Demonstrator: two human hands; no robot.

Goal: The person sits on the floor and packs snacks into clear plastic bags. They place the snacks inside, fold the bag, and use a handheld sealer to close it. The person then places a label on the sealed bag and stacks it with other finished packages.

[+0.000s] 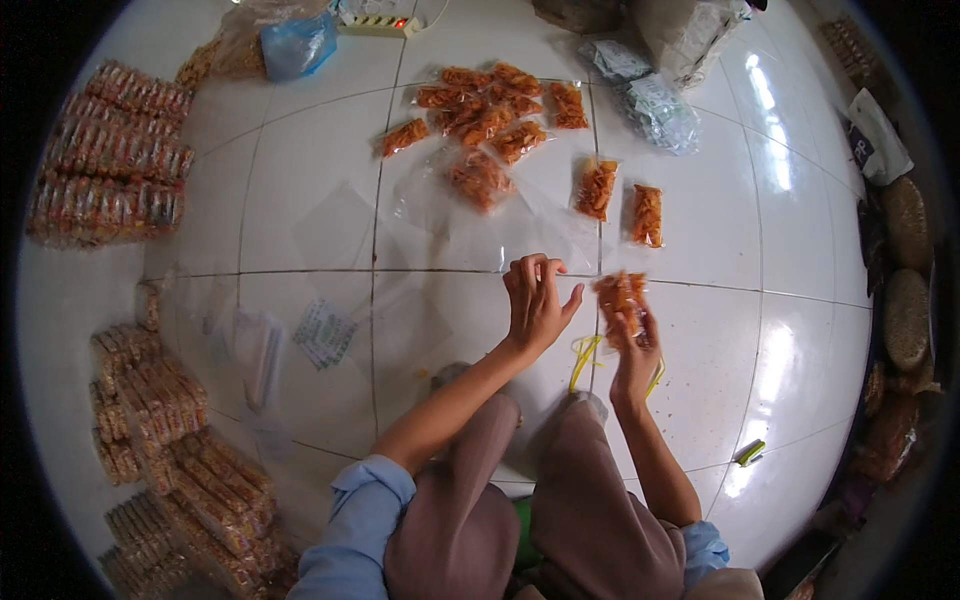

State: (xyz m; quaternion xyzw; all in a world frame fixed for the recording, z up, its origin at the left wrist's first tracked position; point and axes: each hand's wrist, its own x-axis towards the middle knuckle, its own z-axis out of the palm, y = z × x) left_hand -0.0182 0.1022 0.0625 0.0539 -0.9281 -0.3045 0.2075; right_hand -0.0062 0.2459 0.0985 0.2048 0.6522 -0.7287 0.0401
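Observation:
My right hand (636, 345) holds a clear plastic packet of orange-brown chips (621, 292) above the tiled floor. To its left, my left hand (538, 300) is raised with fingers bent and apart, holding nothing. Beyond the hands lie two similar packets, one upright in view (648, 216) and one slightly tilted (598, 189). Farther off is a loose pile of such packets (480, 105). Between pile and left hand, a large clear plastic bag (480, 180) lies flat with chip packets at its far end. Yellow plastic strips (585, 360) lie near my foot.
Stacks of packed snacks (112, 157) line the left side, with more lower down (172, 427). A power strip (379, 25) and a blue plastic bag (300, 46) are at the far left. Bundled printed plastic bags (656, 109) lie far right. A green cutter-like tool (751, 453) lies at right.

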